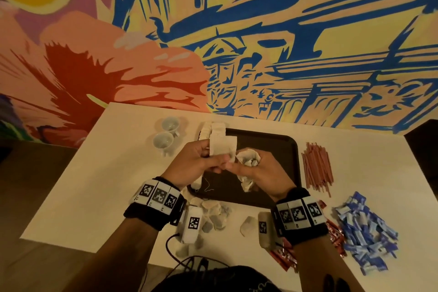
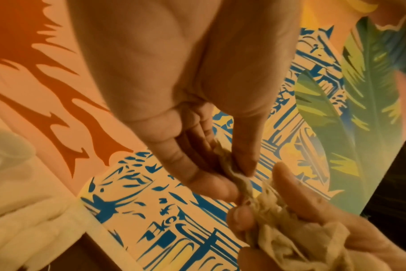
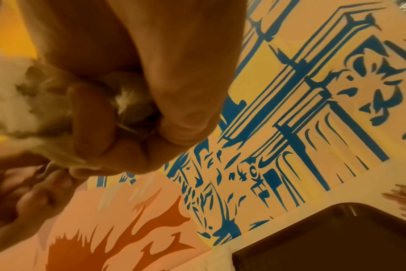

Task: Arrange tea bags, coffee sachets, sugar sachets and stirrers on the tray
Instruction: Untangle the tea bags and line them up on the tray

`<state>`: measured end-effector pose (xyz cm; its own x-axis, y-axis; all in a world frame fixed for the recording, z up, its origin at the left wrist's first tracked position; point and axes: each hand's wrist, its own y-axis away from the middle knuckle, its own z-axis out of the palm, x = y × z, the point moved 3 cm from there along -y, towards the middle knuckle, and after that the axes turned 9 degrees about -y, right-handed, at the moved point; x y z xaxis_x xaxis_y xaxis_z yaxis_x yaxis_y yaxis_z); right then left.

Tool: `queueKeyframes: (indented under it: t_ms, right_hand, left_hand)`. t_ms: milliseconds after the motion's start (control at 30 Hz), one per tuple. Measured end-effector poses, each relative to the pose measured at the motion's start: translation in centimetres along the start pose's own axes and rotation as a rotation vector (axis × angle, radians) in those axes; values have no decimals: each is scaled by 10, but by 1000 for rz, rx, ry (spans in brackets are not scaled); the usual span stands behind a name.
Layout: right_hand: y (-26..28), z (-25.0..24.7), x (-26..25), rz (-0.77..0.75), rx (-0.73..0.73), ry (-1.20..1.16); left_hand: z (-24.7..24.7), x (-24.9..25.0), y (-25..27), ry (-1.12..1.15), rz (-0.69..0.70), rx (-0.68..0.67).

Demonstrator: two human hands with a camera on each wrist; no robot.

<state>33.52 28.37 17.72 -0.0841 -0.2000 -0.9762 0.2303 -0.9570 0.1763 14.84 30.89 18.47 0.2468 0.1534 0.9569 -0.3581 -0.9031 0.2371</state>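
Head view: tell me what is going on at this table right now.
A person is sorting tea bags above a dark tray. The left hand pinches a flat tea bag; the right hand grips a crumpled bunch of tea bags. A row of bags lines the tray's left edge. Stirrers, blue sachets and red sachets still lie on the table.
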Motion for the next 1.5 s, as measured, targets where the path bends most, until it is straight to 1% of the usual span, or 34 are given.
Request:
queueKeyframes:
  t_ms: [100, 167, 300, 367, 433, 500, 533, 600, 667, 700, 767, 833, 933, 1067, 1133, 1233, 1400, 1500]
  right_hand:
    - [-6, -16, 5, -21, 26, 11]
    - [-10, -29, 7, -16, 42, 48]
    - [-20, -49, 11, 28, -40, 140]
    - [-27, -54, 14, 42, -84, 171]
    - [-32, -57, 17, 65, -102, 172]
    - [-37, -61, 20, 115, -66, 138]
    - [-38, -65, 22, 152, -26, 114]
    - [-39, -74, 28, 221, 64, 59]
    - [-38, -87, 36, 276, 141, -17]
    - [-37, -92, 39, 299, 159, -47]
    - [-35, -99, 42, 321, 144, -82]
    - [-36, -105, 43, 327, 162, -85]
    - [-41, -115, 47, 335, 248, -129]
    - [-45, -122, 56, 344, 298, -141]
    - [-47, -123, 58, 344, 315, -121]
    - [-50, -120, 59, 357, 338, -106]
    - [-52, -117, 54, 377, 346, -138]
    - [-52, -117, 52, 370, 350, -98]
  left_hand:
    - [18, -2, -9, 22, -45, 56]
    - [28, -4, -14, 10, -58, 60]
    - [31, -2, -24, -9, -80, 40]
    - [25, 0, -32, -86, -66, 24]
    - [18, 2, -40, -236, -47, -15]
    - [11, 3, -50, -373, -37, -59]
    - [5, 3, -56, -404, -38, -57]
    - [-13, 0, -71, -412, -62, 6]
    - [-35, -5, -89, -499, -78, 96]
    - [-45, -10, -99, -569, -80, 120]
    - [-59, -20, -118, -704, -93, 121]
    - [-67, -34, -137, -780, -127, 95]
    - [-70, -60, -162, -872, -203, 41]
    - [-56, -98, -186, -1073, -241, -129]
    - [-45, -118, -192, -1128, -243, -232]
    - [-34, -139, -198, -1174, -241, -333]
    - [-25, -152, -212, -1220, -235, -379]
    - [-24, -156, -223, -1262, -228, -372]
